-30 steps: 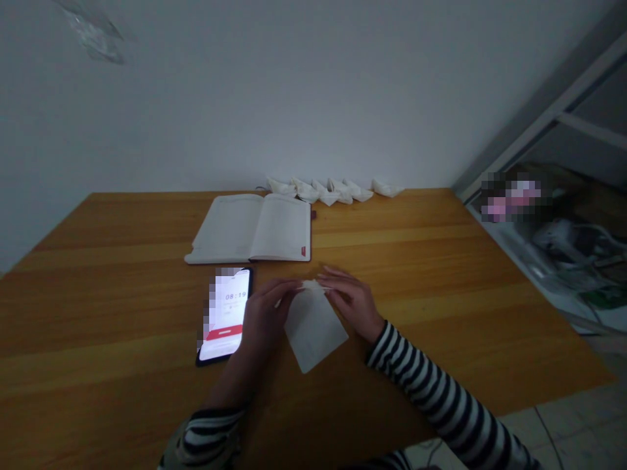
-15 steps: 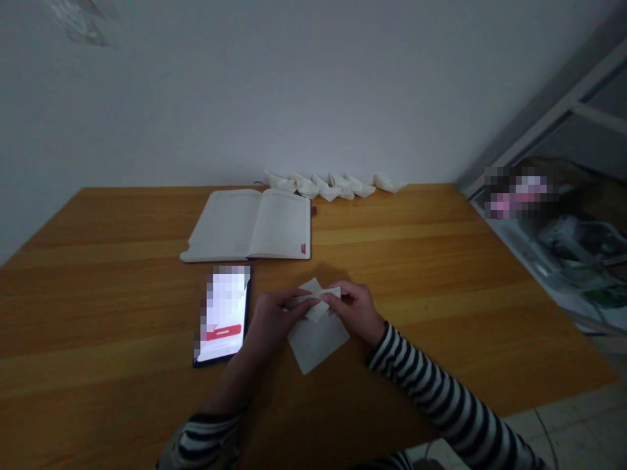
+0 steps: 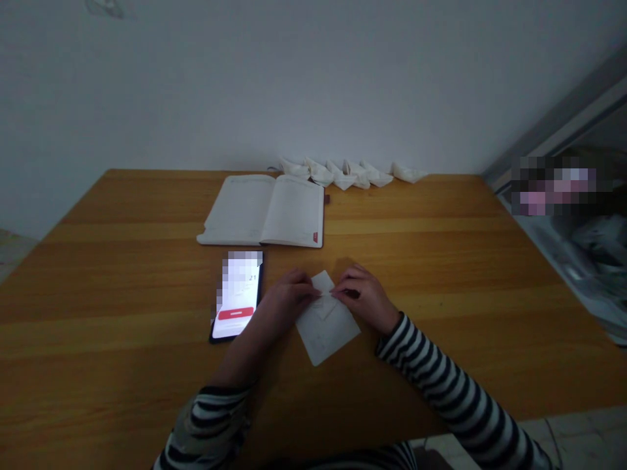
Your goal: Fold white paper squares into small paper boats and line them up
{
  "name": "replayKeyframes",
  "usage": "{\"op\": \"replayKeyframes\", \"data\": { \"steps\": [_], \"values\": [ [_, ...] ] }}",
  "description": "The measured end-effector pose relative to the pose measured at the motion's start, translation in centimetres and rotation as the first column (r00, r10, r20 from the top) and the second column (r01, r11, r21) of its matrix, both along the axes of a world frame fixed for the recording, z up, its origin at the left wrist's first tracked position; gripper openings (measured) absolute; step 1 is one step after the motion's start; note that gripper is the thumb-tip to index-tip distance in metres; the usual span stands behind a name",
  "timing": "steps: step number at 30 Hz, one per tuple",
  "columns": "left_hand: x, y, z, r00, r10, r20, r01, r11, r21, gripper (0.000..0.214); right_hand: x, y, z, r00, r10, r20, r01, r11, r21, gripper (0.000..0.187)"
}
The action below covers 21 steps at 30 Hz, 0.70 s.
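A sheet of white paper (image 3: 327,334) lies on the wooden table with one corner toward me and folded flaps near its middle. My left hand (image 3: 290,299) pinches the fold from the left, thumb and fingertips together. From the right, my right hand (image 3: 366,297) pinches the same fold, its other fingers curled. The fingertips of both hands are close together, and they partly cover the creases. A far corner of the paper points away between the hands.
An open notebook (image 3: 245,209) lies beyond the hands. A lit phone (image 3: 238,300) rests beside my left forearm. Several folded white paper pieces (image 3: 343,175) stand in a row along the wall. Shelving with blurred items (image 3: 600,241) stands to the right of the table (image 3: 441,281).
The flaps between my hands have gone from raised to lying flatter on the paper, and the far corner shows more. The camera view has shifted slightly.
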<state>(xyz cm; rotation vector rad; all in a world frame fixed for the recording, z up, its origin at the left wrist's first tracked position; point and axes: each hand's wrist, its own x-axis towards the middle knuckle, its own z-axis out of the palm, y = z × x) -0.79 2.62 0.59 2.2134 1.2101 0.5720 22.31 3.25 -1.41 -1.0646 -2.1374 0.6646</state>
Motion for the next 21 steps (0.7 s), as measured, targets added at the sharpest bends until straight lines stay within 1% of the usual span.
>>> {"op": "replayKeyframes", "data": {
  "steps": [3, 5, 8, 10, 12, 15, 17, 19, 21],
  "values": [
    [0.0, -1.1, 0.1, 0.995, -0.012, -0.101, 0.018, 0.998, 0.062, 0.019, 0.1, -0.6, 0.1, 0.997, 0.025, 0.075, -0.03, 0.997, 0.066, 0.016],
    [0.2, -2.3, 0.2, 0.975, 0.018, -0.221, 0.016, 0.989, 0.15, 0.024, 0.3, -1.3, 0.4, 0.981, 0.022, 0.192, -0.048, 0.99, 0.129, 0.02],
    [0.3, -4.5, 0.1, 0.927, 0.084, -0.365, 0.017, 0.964, 0.266, 0.041, 0.6, -2.8, 0.9, 0.909, 0.007, 0.417, -0.094, 0.978, 0.188, 0.026],
    [0.0, -5.7, -0.1, 0.913, 0.068, -0.403, 0.054, 0.958, 0.282, 0.043, 0.8, -3.9, 1.1, 0.862, 0.009, 0.508, -0.117, 0.977, 0.181, 0.035],
    [-0.4, -6.4, -0.3, 0.911, 0.071, -0.407, 0.058, 0.953, 0.296, 0.041, 1.0, -4.8, 1.3, 0.846, 0.022, 0.532, -0.123, 0.98, 0.155, 0.042],
    [-0.4, -6.7, -0.2, 0.908, 0.096, -0.409, 0.037, 0.951, 0.306, 0.037, 0.8, -5.5, 1.4, 0.849, 0.037, 0.527, -0.127, 0.983, 0.135, 0.046],
    [0.5, -6.5, -0.2, 0.907, 0.096, -0.41, 0.035, 0.953, 0.3, 0.035, 0.6, -5.6, 1.5, 0.852, 0.028, 0.523, -0.122, 0.982, 0.145, 0.047],
    [1.7, -6.1, -0.5, 0.919, 0.066, -0.389, 0.054, 0.955, 0.291, 0.036, 0.3, -5.7, 1.5, 0.855, 0.017, 0.519, -0.122, 0.978, 0.169, 0.047],
    [2.8, -5.9, -1.1, 0.929, 0.022, -0.371, 0.09, 0.955, 0.283, 0.048, 0.0, -5.8, 1.5, 0.854, 0.01, 0.52, -0.129, 0.973, 0.193, 0.047]
  ]
}}
